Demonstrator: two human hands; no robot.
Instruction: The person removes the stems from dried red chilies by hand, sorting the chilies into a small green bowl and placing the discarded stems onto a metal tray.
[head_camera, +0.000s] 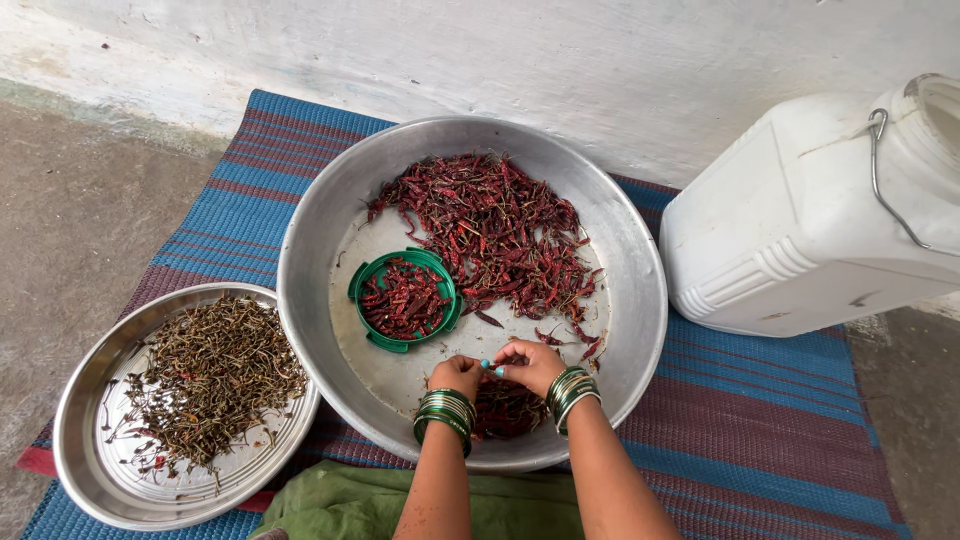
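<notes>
We pinch one dried chilli between left hand and right hand, low over the basin, so fragments drop inside. Stems sit apart on the plate; the green bowl holds more chillies.

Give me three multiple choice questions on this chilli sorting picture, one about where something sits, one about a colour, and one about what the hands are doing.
1. Where does the small green bowl sit?
A. in the large metal basin
B. on the steel plate
C. on the white jerrycan

2. What colour are the bangles?
A. red
B. green
C. white

3. The left hand and right hand are:
A. far apart
B. together, pinching a dried chilli
C. flat on the striped mat

Answers: A, it stands beside the chilli heap; B, green on both wrists; B, fingertips meet.
</notes>
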